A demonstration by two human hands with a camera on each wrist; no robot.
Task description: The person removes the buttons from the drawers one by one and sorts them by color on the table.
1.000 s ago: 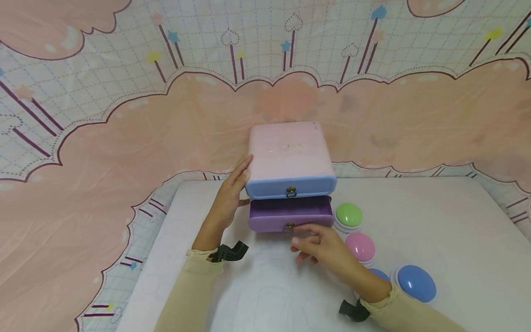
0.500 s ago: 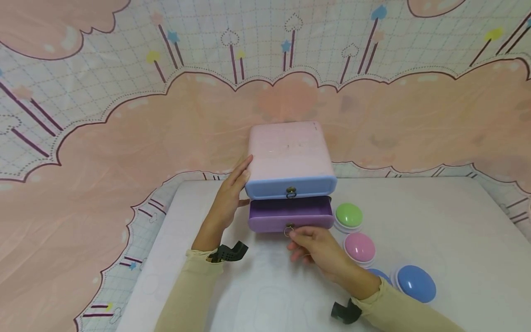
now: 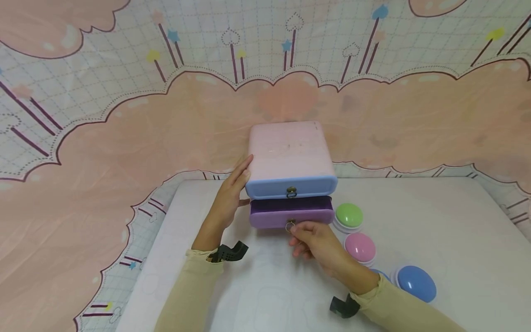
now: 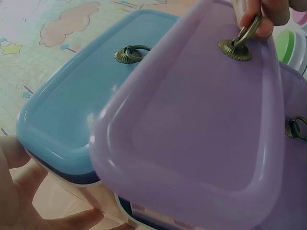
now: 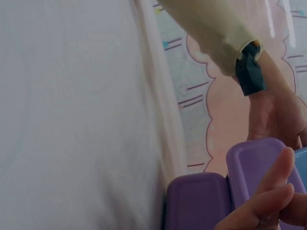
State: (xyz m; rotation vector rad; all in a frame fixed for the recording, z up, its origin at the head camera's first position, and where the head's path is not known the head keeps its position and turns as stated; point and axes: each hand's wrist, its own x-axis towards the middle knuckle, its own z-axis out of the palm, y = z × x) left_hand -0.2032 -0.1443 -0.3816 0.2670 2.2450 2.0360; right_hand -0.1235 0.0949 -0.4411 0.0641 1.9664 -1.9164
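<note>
Just ahead of the right hand (image 3: 325,246), a purple drawer (image 3: 269,220) stands partway out of a small pink cabinet (image 3: 288,147); my feed shows thumb and forefinger pinched together on its brass ring (image 4: 251,31), the other fingers loosely bent beneath. Left of that grip, the left hand (image 3: 227,200) lies spread along the cabinet's side, fingers extended, holding nothing. I read the step in hand as working this drawer by its ring while the other palm braces the cabinet; whether it is going in or out, I can't tell from here. What the next move calls for, I'd say, is a level, straight line on the ring, with steady counterpressure from the left so the cabinet doesn't skid or twist. Above the pinch is a closed blue drawer (image 3: 269,187), and the left wrist view adds a second purple drawer (image 4: 295,163) below. Beyond the right hand's outer side sit green (image 3: 349,215), pink (image 3: 360,246) and blue (image 3: 416,282) domes, another blue one half hidden behind the forearm. Under both hands spreads a white tabletop (image 3: 265,299); behind them hangs a peach, cloud-patterned backdrop (image 3: 199,124).
</note>
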